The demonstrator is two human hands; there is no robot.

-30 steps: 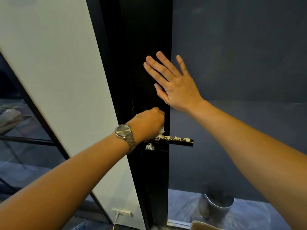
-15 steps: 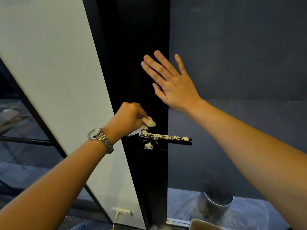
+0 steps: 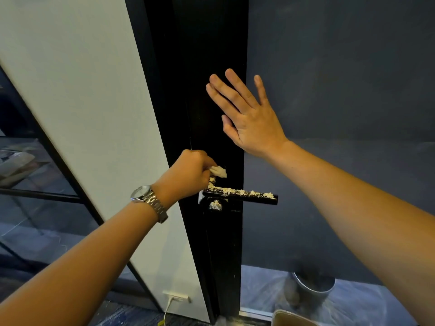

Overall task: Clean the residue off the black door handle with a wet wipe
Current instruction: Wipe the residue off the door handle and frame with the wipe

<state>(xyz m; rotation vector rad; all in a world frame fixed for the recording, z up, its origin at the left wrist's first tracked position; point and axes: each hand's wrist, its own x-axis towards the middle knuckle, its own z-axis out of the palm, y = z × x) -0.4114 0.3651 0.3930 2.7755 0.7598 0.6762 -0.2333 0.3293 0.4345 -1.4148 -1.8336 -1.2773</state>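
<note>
Left grip (image 3: 188,172) is bunching the wipe (image 3: 217,171) in curled fingers at the inner end of the handle (image 3: 247,198), which is crusted along its top; possibly touching, view unclear. Right grip (image 3: 247,118), flat and empty, is bracing the door (image 3: 211,55) above, likely steadying it.

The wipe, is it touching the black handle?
Cannot tell. The head view shows the wipe in the left hand just over the inner end of the handle; neither gap nor contact shows plainly.
</note>
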